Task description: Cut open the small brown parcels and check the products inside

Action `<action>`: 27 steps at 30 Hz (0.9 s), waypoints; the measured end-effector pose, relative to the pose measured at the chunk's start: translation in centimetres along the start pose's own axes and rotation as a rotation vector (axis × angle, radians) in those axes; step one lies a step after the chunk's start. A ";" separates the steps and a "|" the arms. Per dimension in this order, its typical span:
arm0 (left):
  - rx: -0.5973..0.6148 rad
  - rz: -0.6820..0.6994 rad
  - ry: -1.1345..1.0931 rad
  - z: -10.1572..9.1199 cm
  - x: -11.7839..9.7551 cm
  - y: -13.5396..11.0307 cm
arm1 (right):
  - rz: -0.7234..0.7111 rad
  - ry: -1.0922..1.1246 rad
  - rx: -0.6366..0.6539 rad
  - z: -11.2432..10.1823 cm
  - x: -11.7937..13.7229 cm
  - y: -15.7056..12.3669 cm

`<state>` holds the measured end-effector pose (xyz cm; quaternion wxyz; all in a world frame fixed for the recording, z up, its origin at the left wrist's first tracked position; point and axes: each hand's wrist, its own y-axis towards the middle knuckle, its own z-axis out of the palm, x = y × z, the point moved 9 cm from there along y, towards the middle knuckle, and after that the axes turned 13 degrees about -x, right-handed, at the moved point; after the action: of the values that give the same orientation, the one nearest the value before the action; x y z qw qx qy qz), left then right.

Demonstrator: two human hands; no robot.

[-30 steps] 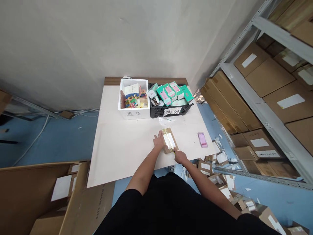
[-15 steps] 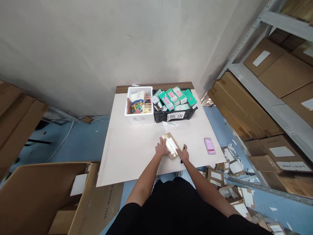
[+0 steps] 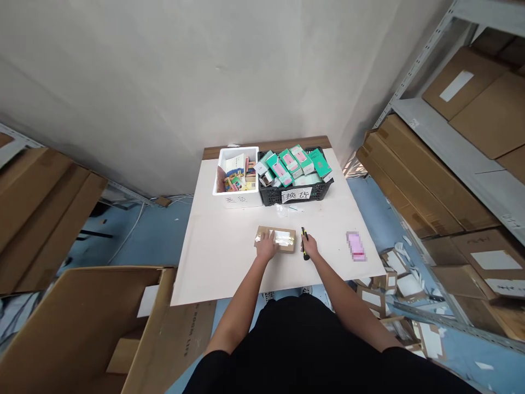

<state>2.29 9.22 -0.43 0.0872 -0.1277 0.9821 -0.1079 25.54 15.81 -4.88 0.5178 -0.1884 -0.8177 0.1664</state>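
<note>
On the white tabletop lies a small cardboard box (image 3: pixel 289 246) with shiny tape and a white label on its upper face. My left hand (image 3: pixel 266 246) rests on the left part of this box, fingers stretched out over its top and covering some of the label. To the right of the box, my right hand (image 3: pixel 311 247) is closed around a black and yellow utility knife (image 3: pixel 304 241), which points away from me. The knife and the box are apart. Whether the blade is out is too small to tell.
Behind the box stand a white foam bin (image 3: pixel 241 201) of books and a black plastic basket (image 3: pixel 270 196) of green boxes. A blurred pink item (image 3: pixel 356 246) lies at right. A large open carton (image 3: pixel 159 306) is at left; shelves of cartons (image 3: pixel 422 180) stand at right.
The cardboard box has turned from slanted to nearly square with the table edge and shifted left. My right hand has let go of its edge and moved right, still holding the knife.
</note>
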 end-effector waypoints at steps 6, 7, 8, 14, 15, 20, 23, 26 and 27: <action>0.153 0.142 0.020 3.4 -1.7 1.7 | 0.037 -0.064 0.204 0.4 -1.7 -2.3; 0.170 0.142 0.024 3.6 -1.6 1.9 | 0.040 -0.101 0.203 0.5 -1.6 -2.5; 0.188 0.141 0.028 3.8 -1.5 2.0 | 0.042 -0.132 0.194 0.6 -1.4 -2.6; 0.191 0.134 0.019 3.3 -1.4 2.1 | 0.058 -0.229 0.140 1.4 -0.1 -2.6; 0.188 0.136 0.014 3.2 -1.5 2.1 | 0.068 -0.227 0.137 1.5 -0.1 -2.7; 0.198 0.130 0.008 3.0 -1.7 1.9 | 0.112 -0.214 0.172 1.7 -0.8 -3.5; 0.203 0.124 0.017 3.1 -1.6 1.9 | 0.133 -0.212 0.178 1.7 -1.6 -4.2; 0.197 0.129 0.016 3.1 -1.6 1.9 | 0.130 -0.200 0.172 1.8 -2.0 -4.9; 0.198 0.130 0.015 3.1 -1.6 1.8 | 0.128 -0.194 0.175 1.9 -2.1 -5.2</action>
<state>4.04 10.79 -3.62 0.0990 -0.0537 0.9734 -0.1994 23.98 10.09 -4.88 0.4389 -0.1773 -0.8328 0.2870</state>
